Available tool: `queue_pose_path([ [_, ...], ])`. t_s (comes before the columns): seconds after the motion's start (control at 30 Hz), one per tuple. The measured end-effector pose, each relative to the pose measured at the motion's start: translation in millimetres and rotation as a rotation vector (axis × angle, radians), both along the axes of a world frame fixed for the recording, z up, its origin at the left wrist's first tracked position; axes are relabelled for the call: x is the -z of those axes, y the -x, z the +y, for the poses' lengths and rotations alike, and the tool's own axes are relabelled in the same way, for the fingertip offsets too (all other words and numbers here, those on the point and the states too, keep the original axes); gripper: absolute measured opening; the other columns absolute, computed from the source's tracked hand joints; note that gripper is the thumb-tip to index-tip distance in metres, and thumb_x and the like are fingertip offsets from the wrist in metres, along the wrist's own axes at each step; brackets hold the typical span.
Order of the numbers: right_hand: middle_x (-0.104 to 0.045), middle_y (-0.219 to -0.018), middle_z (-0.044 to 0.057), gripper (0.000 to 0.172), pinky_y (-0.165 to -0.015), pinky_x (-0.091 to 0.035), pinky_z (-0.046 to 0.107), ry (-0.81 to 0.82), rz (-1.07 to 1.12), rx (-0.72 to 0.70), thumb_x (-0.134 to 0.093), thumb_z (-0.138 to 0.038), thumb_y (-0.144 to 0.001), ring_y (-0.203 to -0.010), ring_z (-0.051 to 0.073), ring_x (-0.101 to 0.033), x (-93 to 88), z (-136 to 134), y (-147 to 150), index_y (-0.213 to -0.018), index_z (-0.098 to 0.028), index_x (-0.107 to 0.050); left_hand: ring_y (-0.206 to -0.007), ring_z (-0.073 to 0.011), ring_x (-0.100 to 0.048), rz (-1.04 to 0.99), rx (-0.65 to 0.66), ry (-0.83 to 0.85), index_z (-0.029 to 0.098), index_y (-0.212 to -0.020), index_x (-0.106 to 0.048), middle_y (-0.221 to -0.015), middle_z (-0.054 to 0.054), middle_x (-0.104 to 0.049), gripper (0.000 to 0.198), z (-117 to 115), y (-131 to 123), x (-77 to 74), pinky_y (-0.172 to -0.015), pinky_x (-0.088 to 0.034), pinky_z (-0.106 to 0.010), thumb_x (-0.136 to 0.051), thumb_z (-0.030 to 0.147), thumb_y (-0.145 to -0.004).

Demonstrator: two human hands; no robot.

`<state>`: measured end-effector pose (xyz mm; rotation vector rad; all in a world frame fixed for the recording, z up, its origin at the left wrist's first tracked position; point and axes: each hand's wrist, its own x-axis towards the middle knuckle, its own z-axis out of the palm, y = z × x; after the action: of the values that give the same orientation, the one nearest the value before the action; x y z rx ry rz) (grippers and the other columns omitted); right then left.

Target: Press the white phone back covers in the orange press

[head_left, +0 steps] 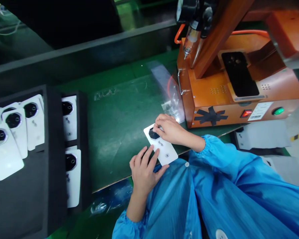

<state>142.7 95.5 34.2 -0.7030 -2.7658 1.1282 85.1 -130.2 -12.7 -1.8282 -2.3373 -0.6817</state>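
Observation:
A white phone back cover (164,150) with a dark round camera opening lies tilted at the near edge of the green mat (119,122). My left hand (143,169) steadies its lower end, fingers spread flat against the cover's edge. My right hand (170,128) is curled over the cover's top end, fingertips pinched at the camera opening; what they pinch is too small to make out. Both arms wear blue sleeves.
A black foam tray (52,159) on the left holds several white back covers. An orange machine (214,99) with a black phone-shaped fixture (239,74) and a dispensing nozzle (189,43) stands at the right. Clear plastic film (169,89) lies beside it.

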Motion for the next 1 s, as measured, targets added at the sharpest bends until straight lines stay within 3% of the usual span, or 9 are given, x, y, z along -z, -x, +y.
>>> queue_pose_path([
  [0.8, -0.06, -0.101, 0.008, 0.019, -0.088, -0.039, 0.037, -0.107, -0.012, 0.01, -0.057, -0.023, -0.098, -0.095, 0.021, -0.051, 4.9, 5, 5, -0.085, -0.015, -0.069, -0.125, -0.0331, -0.059, 0.004, 0.007, -0.013, 0.024, -0.132, -0.066, -0.136, -0.011, -0.068, 0.061, 1, 0, 0.4, -0.099, -0.038, -0.046, -0.076, 0.058, -0.082],
  [1.0, -0.061, -0.1, 0.006, 0.017, -0.092, -0.042, 0.035, 0.079, 0.063, 0.036, -0.056, -0.021, -0.097, -0.1, 0.02, -0.055, -6.2, 10, 2, -0.083, -0.017, -0.064, -0.123, -0.0329, -0.061, -0.023, -0.01, -0.027, 0.025, -0.128, -0.068, -0.133, -0.009, -0.07, 0.058, 3, 1, -2.7, -0.098, -0.039, -0.046, -0.078, 0.056, -0.081],
])
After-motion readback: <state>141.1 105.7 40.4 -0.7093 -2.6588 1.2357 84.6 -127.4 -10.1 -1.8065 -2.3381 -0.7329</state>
